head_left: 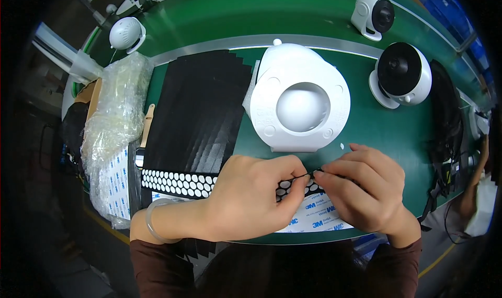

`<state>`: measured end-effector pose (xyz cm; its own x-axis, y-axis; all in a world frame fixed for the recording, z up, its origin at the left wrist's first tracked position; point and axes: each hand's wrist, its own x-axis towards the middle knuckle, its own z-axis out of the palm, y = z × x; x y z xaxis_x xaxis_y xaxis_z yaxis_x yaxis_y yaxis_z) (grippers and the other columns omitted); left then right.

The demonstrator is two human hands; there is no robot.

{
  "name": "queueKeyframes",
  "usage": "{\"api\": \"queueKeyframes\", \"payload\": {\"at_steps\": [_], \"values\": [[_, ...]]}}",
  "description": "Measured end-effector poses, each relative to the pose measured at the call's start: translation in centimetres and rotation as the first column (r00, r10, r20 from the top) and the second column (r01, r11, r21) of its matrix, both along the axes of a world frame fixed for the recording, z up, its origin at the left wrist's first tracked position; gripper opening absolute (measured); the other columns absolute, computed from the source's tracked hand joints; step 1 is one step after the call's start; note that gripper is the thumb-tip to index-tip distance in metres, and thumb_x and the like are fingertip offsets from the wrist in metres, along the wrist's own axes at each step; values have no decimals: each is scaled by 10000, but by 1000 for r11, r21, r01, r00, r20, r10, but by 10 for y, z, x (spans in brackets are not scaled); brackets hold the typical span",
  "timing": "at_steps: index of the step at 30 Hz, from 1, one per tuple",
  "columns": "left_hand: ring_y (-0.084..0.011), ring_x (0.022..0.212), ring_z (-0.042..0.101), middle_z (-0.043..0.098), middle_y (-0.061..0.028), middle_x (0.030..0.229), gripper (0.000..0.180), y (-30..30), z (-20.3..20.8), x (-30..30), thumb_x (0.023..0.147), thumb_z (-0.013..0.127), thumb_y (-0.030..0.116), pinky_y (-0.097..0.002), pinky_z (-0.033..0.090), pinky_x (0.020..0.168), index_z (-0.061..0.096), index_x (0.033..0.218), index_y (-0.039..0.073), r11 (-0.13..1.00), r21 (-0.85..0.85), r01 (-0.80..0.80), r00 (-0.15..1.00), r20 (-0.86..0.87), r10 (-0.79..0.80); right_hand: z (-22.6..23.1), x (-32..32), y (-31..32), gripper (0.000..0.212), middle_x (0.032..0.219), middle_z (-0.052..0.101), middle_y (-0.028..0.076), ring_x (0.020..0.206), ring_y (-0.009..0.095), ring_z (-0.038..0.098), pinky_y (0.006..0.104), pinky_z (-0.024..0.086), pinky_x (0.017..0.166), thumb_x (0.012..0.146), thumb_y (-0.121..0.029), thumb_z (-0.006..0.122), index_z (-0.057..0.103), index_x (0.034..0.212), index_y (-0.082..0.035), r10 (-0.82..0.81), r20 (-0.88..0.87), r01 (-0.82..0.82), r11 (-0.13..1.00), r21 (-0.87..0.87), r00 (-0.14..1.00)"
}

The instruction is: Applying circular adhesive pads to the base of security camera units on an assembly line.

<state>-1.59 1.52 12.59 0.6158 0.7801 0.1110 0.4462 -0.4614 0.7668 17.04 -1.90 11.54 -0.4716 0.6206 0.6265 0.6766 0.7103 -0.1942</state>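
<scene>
Green bench (363,128) ahead — left hand (253,193) and right hand (366,190) fingertips pinch a small black piece (314,173), unplaced. I see many white dots (180,183) left.

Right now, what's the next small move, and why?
Probably ease the right hand slightly away while the left hand holds: both appear to pinch a small, thin black piece at close-set points, near the black strip with round white dots, so a gentle pull may show whether it separates.
</scene>
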Motion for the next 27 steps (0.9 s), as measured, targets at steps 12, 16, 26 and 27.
{"api": "queueKeyframes", "payload": {"at_steps": [12,16,26,27], "values": [[-178,533,617,612,-98,622,43,1,-2,1,714,624,45,-234,471,513,606,715,6,1000,-9,10,1000,-18,-11,1,-1,6,181,748,573,55,632,196,552,279,445,516,593,-42,665,596,760,-38,-37,-108,12,975,-222,994],[-195,529,614,605,-99,619,46,1,-5,2,715,622,50,-237,471,510,604,712,8,1000,2,17,1000,-21,-17,0,2,8,172,743,571,52,615,195,542,280,439,513,592,-39,663,590,747,-42,-8,-108,-20,967,-254,994],[-188,566,632,613,-104,632,58,4,-8,1,723,624,63,-243,482,530,614,735,7,1000,-8,0,1000,-24,0,-2,0,9,169,763,581,59,676,218,577,292,465,576,584,-33,656,579,734,-42,10,-122,-31,984,-175,993],[-189,572,635,615,-105,636,55,5,-9,2,723,624,62,-244,483,531,615,734,9,1000,-19,-6,1000,-21,6,0,0,9,172,769,585,66,679,221,578,291,464,575,584,-31,659,579,736,-40,17,-97,-34,983,-178,995]]}}
